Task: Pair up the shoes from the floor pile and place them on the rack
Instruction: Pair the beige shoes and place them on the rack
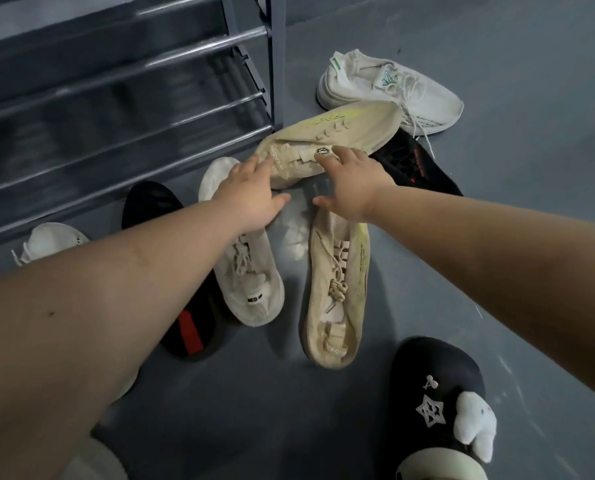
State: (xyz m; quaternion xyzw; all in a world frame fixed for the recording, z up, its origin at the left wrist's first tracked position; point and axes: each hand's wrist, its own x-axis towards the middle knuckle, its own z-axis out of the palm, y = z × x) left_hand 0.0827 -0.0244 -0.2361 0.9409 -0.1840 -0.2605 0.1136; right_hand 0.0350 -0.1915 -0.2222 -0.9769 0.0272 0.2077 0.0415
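Note:
A beige sneaker point(337, 140) lies on its side near the foot of the grey metal rack point(122, 109). My left hand point(251, 199) touches its heel end and my right hand point(351, 181) rests on its tongue, fingers spread on both. Its beige mate point(337, 292) lies upright on the floor under my right wrist. A cream sneaker point(251, 285) lies beneath my left forearm. A white sneaker with green marks point(386, 88) sits farther back. Black shoes with red point(420, 168) point(188, 327) lie under the pile.
Another white sneaker point(46, 242) sits at the rack's lower left. A black slipper with a star and plush charm point(441, 400), on a foot, is at the bottom right. The grey floor point(531, 168) spreads to the right. The rack's shelves hold no shoes in view.

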